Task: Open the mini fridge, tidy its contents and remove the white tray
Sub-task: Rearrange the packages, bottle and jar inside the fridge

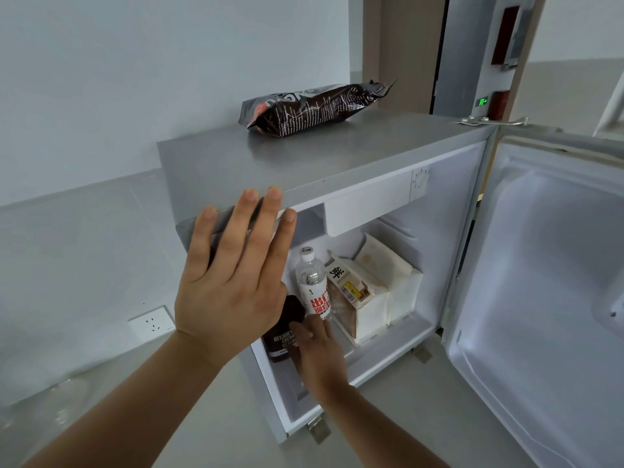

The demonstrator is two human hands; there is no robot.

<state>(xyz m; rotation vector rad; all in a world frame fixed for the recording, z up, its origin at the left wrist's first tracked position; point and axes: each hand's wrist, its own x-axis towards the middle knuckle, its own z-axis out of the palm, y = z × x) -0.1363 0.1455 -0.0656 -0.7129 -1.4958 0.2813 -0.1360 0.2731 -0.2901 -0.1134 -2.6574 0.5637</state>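
Note:
The grey mini fridge stands with its door swung wide to the right. My left hand is spread flat near the fridge's top left front corner, holding nothing. My right hand reaches inside, fingers at the base of a clear water bottle with a red and white label; whether it grips it is unclear. Left of the bottle is a dark brown bottle. To the right are a carton with a black character and white packages sitting in a white tray.
A dark snack bag lies on top of the fridge. A wall socket is low on the left wall. Behind the fridge stands a dark door frame with a green lit sign. Metal feet brackets stick out under the fridge.

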